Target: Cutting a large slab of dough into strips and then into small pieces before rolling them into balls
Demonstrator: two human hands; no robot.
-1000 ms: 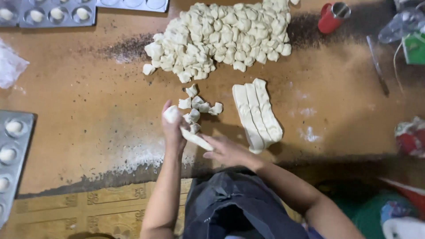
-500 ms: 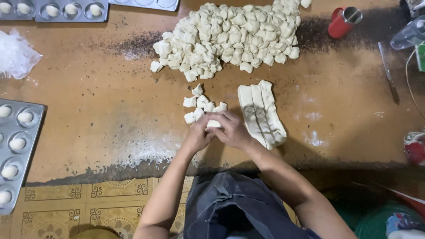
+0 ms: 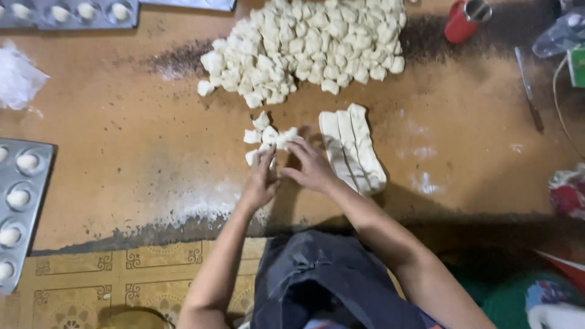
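Since the earlier frame, both hands had parted slightly and shifted toward the small cluster of cut dough pieces point(image 3: 265, 139). The left hand point(image 3: 259, 183) was pinched on a small dough piece; the right hand point(image 3: 311, 167) lay fingers spread, fingertips touching the cluster. Three uncut dough strips point(image 3: 352, 148) lay just beside the right hand. A large heap of cut pieces point(image 3: 304, 45) sat farther up the floured work surface point(image 3: 122, 152), so most cutting appeared done. A metal tray point(image 3: 21, 201) at left held rounded dough balls.
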